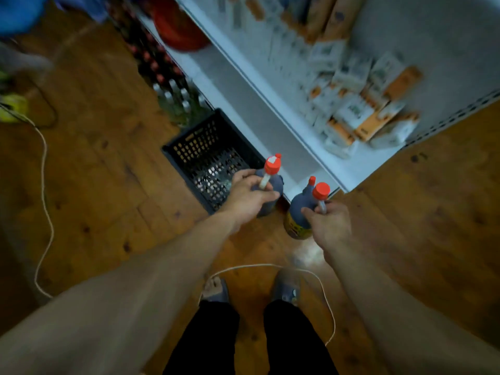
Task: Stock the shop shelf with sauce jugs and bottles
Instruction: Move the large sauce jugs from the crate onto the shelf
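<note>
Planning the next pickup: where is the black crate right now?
In the head view the black crate sits on the wooden floor left of centre, beside the foot of the white shelf, just beyond the left hand.

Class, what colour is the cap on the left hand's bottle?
Red; the cap shows best in the head view.
</note>
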A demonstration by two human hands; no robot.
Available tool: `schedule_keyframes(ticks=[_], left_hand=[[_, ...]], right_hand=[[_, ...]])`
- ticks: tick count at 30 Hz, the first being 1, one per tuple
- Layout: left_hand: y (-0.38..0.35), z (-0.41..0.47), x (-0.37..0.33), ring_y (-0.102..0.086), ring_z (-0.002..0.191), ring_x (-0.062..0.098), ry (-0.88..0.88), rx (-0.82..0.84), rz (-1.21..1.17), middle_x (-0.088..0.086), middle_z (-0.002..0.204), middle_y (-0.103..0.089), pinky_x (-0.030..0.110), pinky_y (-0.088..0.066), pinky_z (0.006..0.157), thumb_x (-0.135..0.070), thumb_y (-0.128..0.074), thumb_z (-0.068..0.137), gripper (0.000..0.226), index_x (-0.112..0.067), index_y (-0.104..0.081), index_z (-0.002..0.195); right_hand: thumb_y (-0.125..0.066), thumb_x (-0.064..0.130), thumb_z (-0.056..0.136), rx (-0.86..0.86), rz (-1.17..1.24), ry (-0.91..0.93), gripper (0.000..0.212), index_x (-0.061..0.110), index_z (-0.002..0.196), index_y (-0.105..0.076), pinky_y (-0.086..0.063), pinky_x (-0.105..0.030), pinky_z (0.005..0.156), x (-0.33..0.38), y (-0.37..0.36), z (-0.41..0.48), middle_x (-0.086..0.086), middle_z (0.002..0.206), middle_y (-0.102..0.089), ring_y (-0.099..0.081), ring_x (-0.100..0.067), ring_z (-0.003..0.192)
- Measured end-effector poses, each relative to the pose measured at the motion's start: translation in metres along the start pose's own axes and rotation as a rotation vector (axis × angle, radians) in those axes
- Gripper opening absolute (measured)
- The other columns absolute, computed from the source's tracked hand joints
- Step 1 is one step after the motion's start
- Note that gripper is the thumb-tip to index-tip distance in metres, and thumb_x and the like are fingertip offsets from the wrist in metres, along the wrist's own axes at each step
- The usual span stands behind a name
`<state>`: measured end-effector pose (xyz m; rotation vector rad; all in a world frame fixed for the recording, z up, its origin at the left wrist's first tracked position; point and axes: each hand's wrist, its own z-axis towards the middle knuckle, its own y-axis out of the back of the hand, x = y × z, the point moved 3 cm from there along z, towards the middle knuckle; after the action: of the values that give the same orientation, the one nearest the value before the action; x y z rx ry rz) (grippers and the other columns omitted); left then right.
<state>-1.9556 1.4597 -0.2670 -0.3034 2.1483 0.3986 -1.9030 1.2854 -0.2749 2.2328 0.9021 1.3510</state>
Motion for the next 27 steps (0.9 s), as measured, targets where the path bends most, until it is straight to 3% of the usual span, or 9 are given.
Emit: schedule_keyframes(ticks=[4,9,12,17,20,22,27], left_hand=[[0.043,-0.04,-0.081,-0.04,0.115,0.005,-0.141,-0.034,-0.002,0.0,0.132,-0.033,0.023,-0.033,0.105,-0.009,-0.073,0.081,0.012,-0.007,-0.063,0.087],[0.089,-0.081,-0.171,-0.043,0.112,0.016,-0.314,-0.028,0.075,0.004,0.128,-0.033,0.023,-0.038,0.089,-0.012,-0.073,0.083,0.02,-0.006,-0.054,0.088],[0.108,-0.098,-0.216,-0.043,0.099,0.014,-0.385,-0.042,0.097,0.002,0.123,-0.032,0.019,-0.038,0.078,-0.015,-0.072,0.085,0.022,-0.006,-0.052,0.09],[0.125,-0.107,-0.291,-0.044,0.07,0.014,-0.549,-0.137,0.072,0.012,0.093,-0.042,0.011,-0.034,0.048,-0.005,-0.075,0.078,0.031,-0.014,-0.047,0.068],[0.125,-0.109,-0.33,-0.044,0.069,0.016,-0.606,-0.199,0.049,0.005,0.08,-0.042,0.02,-0.033,0.053,-0.003,-0.073,0.078,0.034,-0.017,-0.045,0.063],[0.12,-0.104,-0.354,-0.047,0.07,0.019,-0.628,-0.215,0.031,0.01,0.079,-0.045,0.026,-0.037,0.058,-0.006,-0.074,0.076,0.036,-0.018,-0.044,0.061],[0.108,-0.076,-0.407,-0.053,0.068,0.021,-0.663,-0.201,-0.045,0.009,0.066,-0.053,0.038,-0.044,0.066,-0.01,-0.076,0.075,0.037,-0.02,-0.044,0.058]], right_hand=[[-0.071,0.019,0.079,-0.059,-0.017,0.101,0.041,0.014,0.053,-0.04,-0.029,-0.029,0.046,0.08,0.041,-0.04,-0.007,0.051,-0.042,-0.042,-0.021,0.048],[-0.069,0.031,0.085,-0.144,-0.054,0.271,0.046,0.013,0.055,-0.039,-0.024,-0.03,0.047,0.168,0.089,-0.081,-0.006,0.054,-0.042,-0.044,-0.024,0.055],[-0.071,0.031,0.083,-0.221,0.026,0.335,0.051,0.012,0.055,-0.034,-0.028,-0.032,0.052,0.212,0.114,-0.103,-0.008,0.053,-0.036,-0.039,-0.023,0.052],[-0.074,0.036,0.079,-0.327,0.09,0.453,0.049,0.014,0.052,-0.04,-0.034,-0.036,0.058,0.271,0.169,-0.117,-0.005,0.052,-0.042,-0.044,-0.024,0.058],[-0.073,0.039,0.08,-0.396,0.06,0.51,0.05,0.015,0.05,-0.04,-0.031,-0.034,0.055,0.3,0.199,-0.116,-0.003,0.052,-0.043,-0.045,-0.023,0.058],[-0.073,0.039,0.079,-0.428,0.065,0.54,0.048,0.015,0.051,-0.042,-0.032,-0.035,0.054,0.316,0.216,-0.11,-0.003,0.053,-0.046,-0.047,-0.023,0.059],[-0.075,0.045,0.075,-0.489,0.182,0.562,0.042,0.009,0.063,-0.057,-0.048,-0.046,0.067,0.347,0.255,-0.07,-0.009,0.066,-0.06,-0.057,-0.028,0.07]])
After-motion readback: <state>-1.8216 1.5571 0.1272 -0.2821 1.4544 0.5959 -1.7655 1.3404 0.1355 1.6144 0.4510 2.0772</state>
